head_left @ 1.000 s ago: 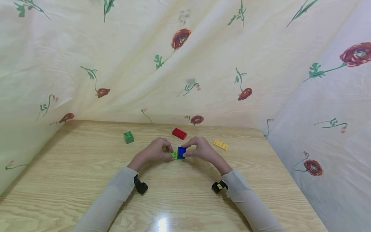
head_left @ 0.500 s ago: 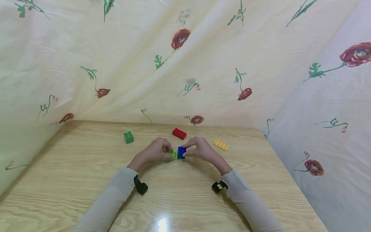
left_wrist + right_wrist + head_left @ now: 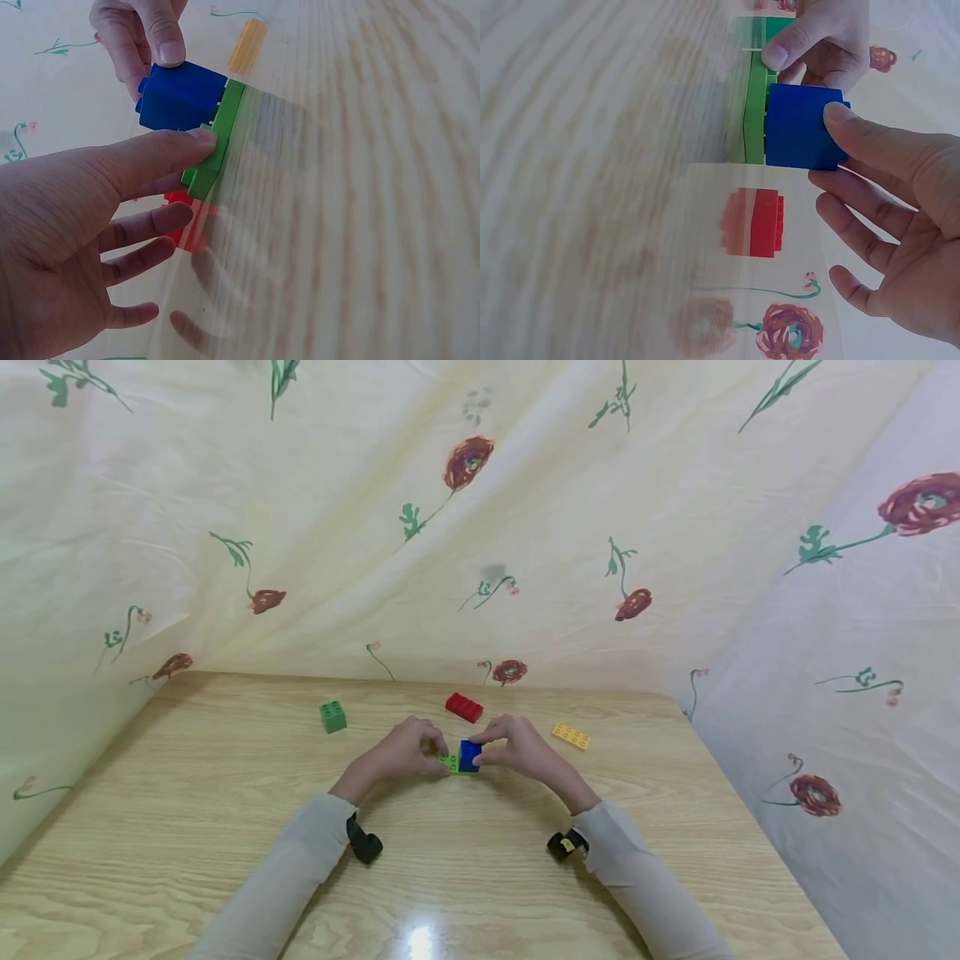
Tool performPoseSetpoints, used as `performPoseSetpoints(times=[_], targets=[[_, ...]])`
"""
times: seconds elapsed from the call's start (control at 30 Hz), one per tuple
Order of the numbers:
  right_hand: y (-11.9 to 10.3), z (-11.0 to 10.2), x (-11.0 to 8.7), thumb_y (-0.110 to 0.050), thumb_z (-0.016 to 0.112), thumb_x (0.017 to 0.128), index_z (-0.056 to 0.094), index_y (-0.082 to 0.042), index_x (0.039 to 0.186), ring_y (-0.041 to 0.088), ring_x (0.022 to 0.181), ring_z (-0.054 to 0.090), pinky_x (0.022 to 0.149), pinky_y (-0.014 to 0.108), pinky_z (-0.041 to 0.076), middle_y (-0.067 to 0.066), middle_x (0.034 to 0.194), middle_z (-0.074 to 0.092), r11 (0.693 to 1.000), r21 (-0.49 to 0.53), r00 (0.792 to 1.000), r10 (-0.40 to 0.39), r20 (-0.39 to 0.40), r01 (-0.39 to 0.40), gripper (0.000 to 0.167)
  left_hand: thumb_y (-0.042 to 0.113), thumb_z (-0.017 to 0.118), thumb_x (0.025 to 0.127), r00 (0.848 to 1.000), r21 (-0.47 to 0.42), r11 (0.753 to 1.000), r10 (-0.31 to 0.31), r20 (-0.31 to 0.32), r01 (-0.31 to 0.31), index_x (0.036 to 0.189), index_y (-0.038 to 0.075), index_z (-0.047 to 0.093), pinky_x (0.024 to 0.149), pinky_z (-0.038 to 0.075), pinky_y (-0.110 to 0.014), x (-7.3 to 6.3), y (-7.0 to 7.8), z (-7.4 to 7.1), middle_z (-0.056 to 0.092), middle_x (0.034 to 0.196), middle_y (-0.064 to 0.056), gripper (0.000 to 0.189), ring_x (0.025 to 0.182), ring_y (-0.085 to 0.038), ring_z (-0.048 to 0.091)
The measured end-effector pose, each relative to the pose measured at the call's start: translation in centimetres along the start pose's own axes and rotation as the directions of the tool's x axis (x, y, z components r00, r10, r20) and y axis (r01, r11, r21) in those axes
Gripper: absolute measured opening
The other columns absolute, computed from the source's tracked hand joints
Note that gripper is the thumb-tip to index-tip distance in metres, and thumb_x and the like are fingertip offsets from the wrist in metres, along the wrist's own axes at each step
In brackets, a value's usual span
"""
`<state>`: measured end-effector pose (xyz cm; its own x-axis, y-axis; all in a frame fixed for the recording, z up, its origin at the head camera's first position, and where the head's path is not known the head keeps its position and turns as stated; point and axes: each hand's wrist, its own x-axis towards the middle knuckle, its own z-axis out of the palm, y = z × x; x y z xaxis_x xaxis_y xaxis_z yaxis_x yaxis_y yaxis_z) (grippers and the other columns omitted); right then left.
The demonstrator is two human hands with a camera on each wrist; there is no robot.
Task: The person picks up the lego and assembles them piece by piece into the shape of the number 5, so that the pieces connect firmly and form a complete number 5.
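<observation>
The thumb and index finger of your left hand pinch the light green brick from its near and far sides, closed down to its width, while its other fingers spread loosely. The thumb and fingertips of your right hand grip the blue brick the same way, drawn in to its width, with the remaining fingers loosely bent. The blue brick stands upright on the right part of the light green one, its studs facing up; you cannot tell from these views whether it is fully seated. The light green brick lies flat on the counter, with studs showing to the left of the blue.

Just beyond, on the far side, your red brick lies studs up. The dark green brick sits far left, apart from your left hand, and the thin yellow brick lies to the right, near your right hand. Behind the counter hangs a pale cloth printed with red flowers.
</observation>
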<state>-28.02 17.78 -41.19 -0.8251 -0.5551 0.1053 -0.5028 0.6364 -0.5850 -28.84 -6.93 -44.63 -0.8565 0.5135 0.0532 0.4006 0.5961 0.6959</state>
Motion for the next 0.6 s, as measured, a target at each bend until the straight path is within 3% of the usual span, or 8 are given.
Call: performPoseSetpoints(times=[0.6], targets=[[-0.38,0.15,0.08,-0.018,0.083,0.086,0.078,-0.010,0.117,0.029,0.099,0.061,0.078,0.026,0.048,0.005,0.101,0.075,1.000,-0.024,1.000,-0.005,-0.011,0.005,0.032,0.019,0.088,0.081,0.999,-0.023,0.999,0.037,0.013,-0.037,0.087,0.016,0.078,0.091,0.044,-0.039,0.28,-0.28,0.07,0.071,0.095,0.004,0.012,0.099,-0.017,0.056]])
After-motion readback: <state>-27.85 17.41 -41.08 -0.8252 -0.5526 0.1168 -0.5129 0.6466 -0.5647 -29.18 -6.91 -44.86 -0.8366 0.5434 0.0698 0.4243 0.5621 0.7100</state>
